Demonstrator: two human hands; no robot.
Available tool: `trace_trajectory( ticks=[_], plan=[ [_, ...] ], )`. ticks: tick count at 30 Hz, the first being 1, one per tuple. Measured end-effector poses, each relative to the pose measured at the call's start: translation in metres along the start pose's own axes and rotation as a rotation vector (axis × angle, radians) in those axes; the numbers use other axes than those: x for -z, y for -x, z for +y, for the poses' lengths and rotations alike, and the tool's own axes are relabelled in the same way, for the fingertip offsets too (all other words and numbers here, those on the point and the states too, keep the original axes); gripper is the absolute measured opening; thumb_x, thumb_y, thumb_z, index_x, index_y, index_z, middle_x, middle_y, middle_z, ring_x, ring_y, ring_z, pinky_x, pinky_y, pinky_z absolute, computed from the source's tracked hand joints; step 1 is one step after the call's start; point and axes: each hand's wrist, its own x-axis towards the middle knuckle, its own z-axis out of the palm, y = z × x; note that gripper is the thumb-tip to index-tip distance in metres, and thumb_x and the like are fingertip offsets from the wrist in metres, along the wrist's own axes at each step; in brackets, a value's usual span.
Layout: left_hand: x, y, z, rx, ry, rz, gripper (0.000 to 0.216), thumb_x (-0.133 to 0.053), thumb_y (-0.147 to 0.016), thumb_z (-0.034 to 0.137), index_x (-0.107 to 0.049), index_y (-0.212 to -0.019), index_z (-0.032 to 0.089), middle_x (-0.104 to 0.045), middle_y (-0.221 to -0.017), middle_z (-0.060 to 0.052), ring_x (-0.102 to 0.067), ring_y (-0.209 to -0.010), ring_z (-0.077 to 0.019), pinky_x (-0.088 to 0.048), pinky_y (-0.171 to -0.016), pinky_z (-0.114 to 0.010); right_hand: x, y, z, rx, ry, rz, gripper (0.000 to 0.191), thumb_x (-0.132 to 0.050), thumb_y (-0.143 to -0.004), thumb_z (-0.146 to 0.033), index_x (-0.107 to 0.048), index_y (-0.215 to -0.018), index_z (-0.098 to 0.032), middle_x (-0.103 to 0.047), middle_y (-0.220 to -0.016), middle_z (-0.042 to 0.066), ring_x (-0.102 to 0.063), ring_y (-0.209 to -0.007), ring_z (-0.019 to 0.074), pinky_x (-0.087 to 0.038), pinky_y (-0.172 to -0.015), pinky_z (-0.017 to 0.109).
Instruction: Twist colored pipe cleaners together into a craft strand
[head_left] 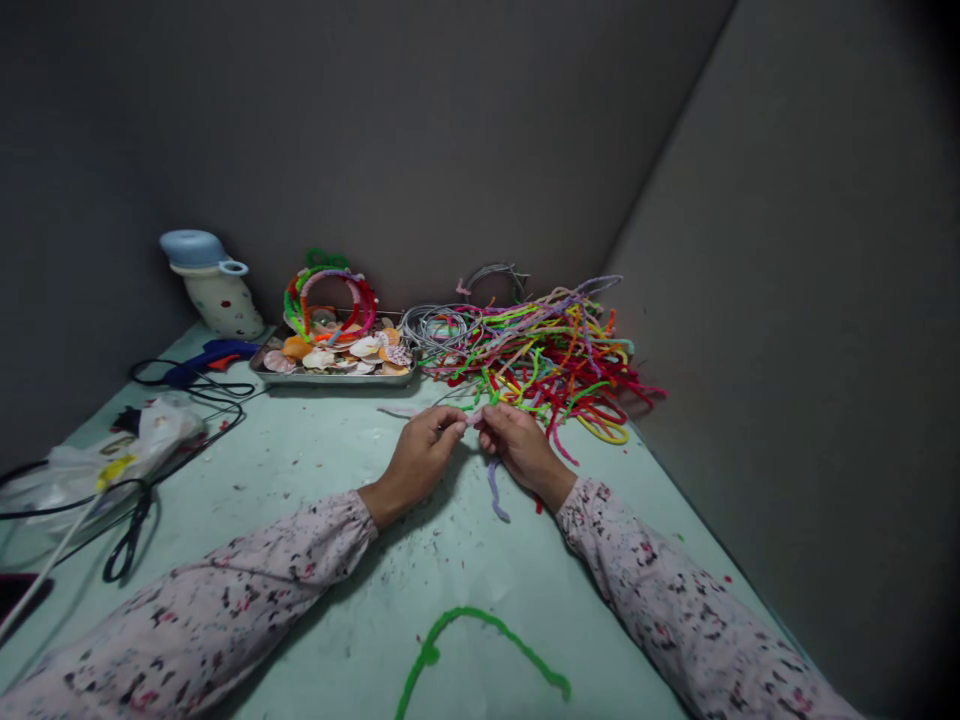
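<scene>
My left hand (422, 460) and my right hand (529, 447) meet just above the table, thumbs and fingertips pinched close together. Between them runs a short stretch of pale purple pipe cleaner (473, 418), gripped from both sides. A greyish thin end (395, 412) sticks out to the left beyond my left hand. Below my right hand dangles or lies a lavender pipe cleaner piece (495, 492); whether it belongs to the held one is hidden. Nearer to me, a bent green pipe cleaner (480, 612) rests on the table.
Behind my hands is a heap of coloured pipe cleaners (555, 350) with coiled grey wire (439, 328). A metal tray (337, 379) holds seashells and fuzzy rings (367, 300). At left are a bottle (217, 295), a blue glue gun (206, 362), black cable (129, 545) and a plastic bag (161, 432).
</scene>
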Motion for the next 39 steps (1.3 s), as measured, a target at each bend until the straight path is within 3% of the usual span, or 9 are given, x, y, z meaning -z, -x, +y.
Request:
trace_trajectory(
  ticks=[26, 33, 39],
  plan=[
    [-0.0015, 0.0003, -0.0017, 0.005, 0.017, -0.058, 0.024, -0.044, -0.090, 0.032, -0.063, -0.093, 0.017, -0.063, -0.083, -0.002, -0.056, -0.077, -0.0153, -0.044, -0.073, -0.026, 0.0008, -0.0001, -0.0005, -0.008, 0.042, -0.002, 0.031, -0.065, -0.077, -0.048, -0.063, -0.078, -0.017, -0.057, -0.060, -0.002, -0.047, -0.051, 0.0076, -0.035, -0.047, 0.020],
    [-0.0015, 0.0005, -0.0002, 0.013, -0.003, 0.006, 0.024, -0.046, -0.089, 0.032, -0.064, -0.096, 0.017, -0.066, -0.088, -0.004, -0.058, -0.083, -0.0170, -0.044, -0.075, -0.027, -0.0013, -0.0004, -0.0028, -0.007, -0.010, 0.010, 0.030, -0.068, -0.075, -0.048, -0.063, -0.078, -0.018, -0.059, -0.070, -0.001, -0.049, -0.053, 0.0066, -0.036, -0.047, 0.020],
    [-0.0012, -0.0003, -0.0003, 0.005, -0.026, -0.029, 0.024, -0.044, -0.089, 0.032, -0.063, -0.090, 0.017, -0.063, -0.081, -0.002, -0.055, -0.078, -0.0156, -0.044, -0.071, -0.025, 0.0001, 0.0000, -0.0013, -0.009, -0.003, 0.002, 0.027, -0.067, -0.077, -0.044, -0.063, -0.079, -0.017, -0.059, -0.068, -0.001, -0.048, -0.053, 0.0071, -0.035, -0.047, 0.020]
  ],
)
